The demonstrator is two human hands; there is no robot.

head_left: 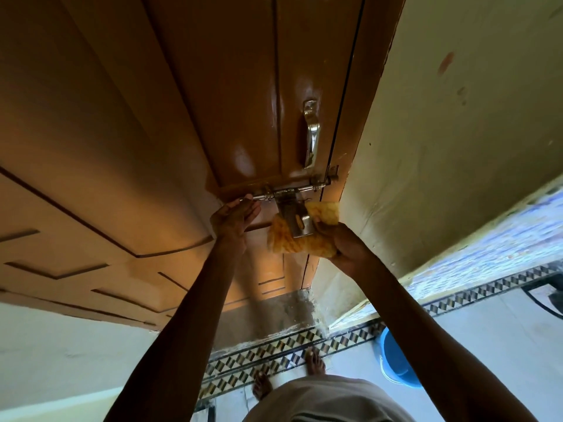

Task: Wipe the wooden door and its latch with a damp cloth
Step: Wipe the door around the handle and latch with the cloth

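Head view: looking down along a brown wooden door toward the floor.
Latch: a metal sliding bolt across the door's right edge, its hasp plate hanging below, just under a metal pull handle.
Cloth: yellow-orange, wrapped under and around the hasp plate, touching it.
Right hand: fingers closed on the cloth, pressing it against the plate.
Left hand: fingers extended and close together, fingertips at the left end of the bolt; no grip on it can be made out.
Wall: pale, stained, just right of the door frame.
Floor: patterned tile border, bare feet on it.
Bucket: blue, at the right, well apart from the door.
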